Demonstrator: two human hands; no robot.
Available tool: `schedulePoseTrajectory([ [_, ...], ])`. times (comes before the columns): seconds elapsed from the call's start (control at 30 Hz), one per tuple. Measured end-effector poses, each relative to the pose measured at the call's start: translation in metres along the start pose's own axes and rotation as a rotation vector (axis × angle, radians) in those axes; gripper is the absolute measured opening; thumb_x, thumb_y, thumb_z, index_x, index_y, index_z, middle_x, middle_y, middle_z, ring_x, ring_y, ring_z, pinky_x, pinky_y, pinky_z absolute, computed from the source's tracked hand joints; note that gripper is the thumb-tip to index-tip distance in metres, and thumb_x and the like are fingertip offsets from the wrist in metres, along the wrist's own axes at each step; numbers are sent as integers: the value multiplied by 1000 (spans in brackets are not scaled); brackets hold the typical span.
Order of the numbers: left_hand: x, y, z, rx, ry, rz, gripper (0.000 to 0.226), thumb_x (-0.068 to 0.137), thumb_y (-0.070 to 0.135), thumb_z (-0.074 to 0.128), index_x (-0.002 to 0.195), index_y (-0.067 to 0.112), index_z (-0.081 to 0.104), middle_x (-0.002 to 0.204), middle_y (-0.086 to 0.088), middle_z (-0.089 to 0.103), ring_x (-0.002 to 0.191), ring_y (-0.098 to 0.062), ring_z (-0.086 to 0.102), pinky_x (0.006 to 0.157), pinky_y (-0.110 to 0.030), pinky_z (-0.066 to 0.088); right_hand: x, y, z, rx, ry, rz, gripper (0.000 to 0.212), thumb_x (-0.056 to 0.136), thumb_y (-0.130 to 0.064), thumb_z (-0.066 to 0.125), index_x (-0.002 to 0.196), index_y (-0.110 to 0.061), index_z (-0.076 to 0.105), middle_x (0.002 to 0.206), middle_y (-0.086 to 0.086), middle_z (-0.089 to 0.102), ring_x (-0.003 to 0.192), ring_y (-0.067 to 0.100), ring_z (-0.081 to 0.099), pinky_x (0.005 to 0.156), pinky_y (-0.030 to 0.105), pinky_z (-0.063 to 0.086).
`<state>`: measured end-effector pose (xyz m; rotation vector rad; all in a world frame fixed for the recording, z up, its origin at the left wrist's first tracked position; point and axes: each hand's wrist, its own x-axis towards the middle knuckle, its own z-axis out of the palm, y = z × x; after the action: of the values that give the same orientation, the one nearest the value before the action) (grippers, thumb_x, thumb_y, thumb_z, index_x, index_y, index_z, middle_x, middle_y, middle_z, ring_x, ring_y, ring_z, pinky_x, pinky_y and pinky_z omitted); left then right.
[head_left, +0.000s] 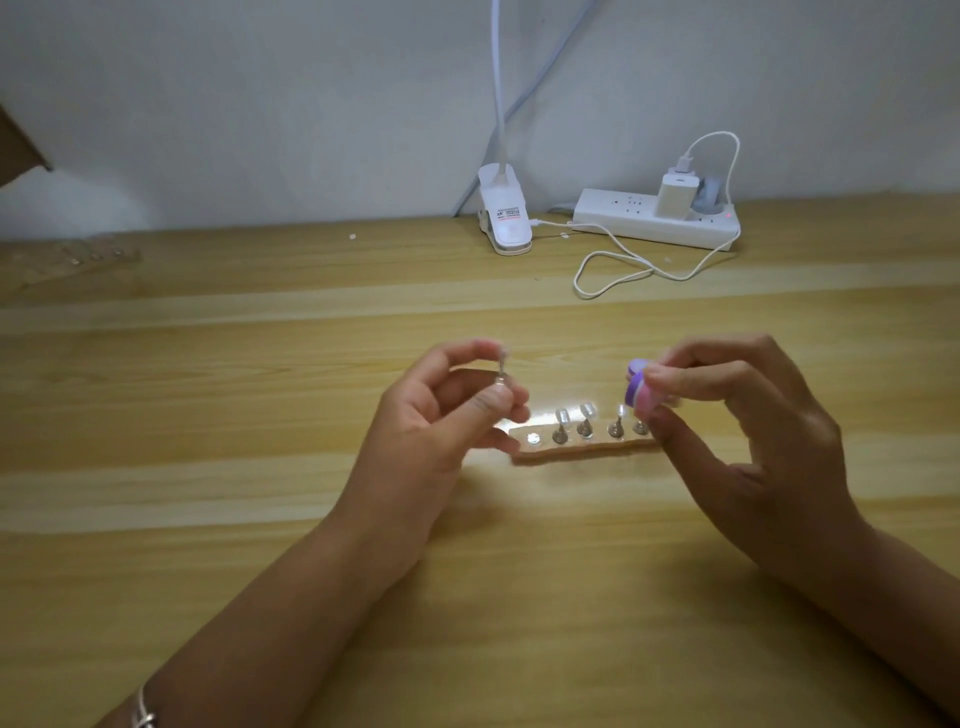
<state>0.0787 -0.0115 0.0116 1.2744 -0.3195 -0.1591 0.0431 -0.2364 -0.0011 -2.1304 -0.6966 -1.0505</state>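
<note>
My left hand (441, 415) pinches a small metal peg with a clear tip (501, 370) between thumb and forefinger, lifted above the desk. My right hand (743, 415) pinches a small purple and pink round piece (638, 389) at its fingertips. Between the two hands a thin wooden strip (582, 447) lies on the wooden desk (260, 467). Several similar metal pegs with clear tips (586, 423) stand upright on the strip. At the strip's left end one round spot (533, 439) has no peg.
A white clip-on lamp base (503, 215) stands at the back of the desk by the wall. To its right lies a white power strip (655, 221) with a charger and a looping white cable (618, 265). A clear object (78, 254) sits far left.
</note>
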Motion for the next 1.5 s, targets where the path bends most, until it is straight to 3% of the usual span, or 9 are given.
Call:
schedulePoseTrajectory([
  [0.2, 3, -6, -2, 375, 87, 126, 27, 92, -7, 55, 106, 16, 60, 86, -1, 73, 84, -12, 69, 74, -24, 53, -1, -3, 2, -33, -32, -10, 10, 93, -7, 66, 100, -2, 69, 100, 16, 64, 91, 38, 67, 76, 50, 55],
  [0.33, 1, -9, 0, 576, 28, 171, 27, 87, 7, 59, 109, 23, 63, 88, 6, 74, 90, -9, 68, 83, -31, 53, -4, -2, 3, -52, -38, -29, 11, 91, -5, 67, 96, 4, 72, 101, 15, 64, 92, 39, 69, 78, 50, 55],
  [0.43, 1, -12, 2, 702, 6, 174, 29, 89, 0, 61, 106, 24, 65, 88, 10, 72, 89, -12, 67, 82, -40, 53, -4, -1, 6, -35, -56, -38, 11, 91, -4, 68, 97, 4, 72, 101, 13, 64, 91, 38, 68, 78, 48, 54],
  [0.57, 3, -14, 2, 699, -20, 138, 21, 88, -2, 60, 89, 19, 63, 88, 3, 72, 86, -14, 69, 79, -35, 55, -5, -1, 10, -35, -76, -54, 10, 88, 1, 71, 98, 3, 73, 100, 12, 64, 89, 38, 66, 78, 47, 53],
  [0.73, 2, -12, 6, 736, -52, 136, 11, 89, 5, 66, 87, 16, 67, 92, 2, 69, 87, -4, 62, 74, -10, 44, -6, -1, 10, -22, -96, -55, 13, 86, 2, 71, 99, 1, 73, 103, 6, 62, 92, 35, 66, 82, 46, 52],
  [0.93, 4, -13, 6, 889, -15, 130, 8, 85, 18, 73, 85, 26, 71, 87, 10, 66, 91, -12, 56, 89, -44, 44, -6, -1, 9, -20, -127, -67, 14, 85, 3, 72, 100, 3, 73, 102, 9, 64, 88, 31, 64, 82, 50, 53],
  [1.07, 5, -14, 3, 836, -7, 123, 10, 84, 16, 74, 91, 22, 75, 88, 8, 68, 87, -16, 60, 82, -42, 48, -5, -2, 9, -29, -129, -62, 14, 85, 3, 71, 99, 3, 73, 99, 12, 65, 87, 32, 64, 82, 50, 53],
  [1.2, 5, -13, 4, 947, -8, 108, 22, 81, 24, 77, 103, 27, 74, 100, 11, 66, 100, -12, 56, 93, -42, 44, -5, -2, 9, -56, -112, -44, 14, 85, 2, 71, 99, 2, 73, 99, 12, 66, 89, 32, 65, 83, 47, 52],
  [1.5, 2, -5, -8, 1129, -71, 53, 14, 78, 39, 67, 92, 37, 66, 98, 19, 57, 98, -3, 44, 98, -35, 39, -6, 4, 5, -105, -124, 58, 17, 86, 0, 70, 103, -3, 73, 101, 7, 66, 93, 28, 65, 87, 39, 51],
])
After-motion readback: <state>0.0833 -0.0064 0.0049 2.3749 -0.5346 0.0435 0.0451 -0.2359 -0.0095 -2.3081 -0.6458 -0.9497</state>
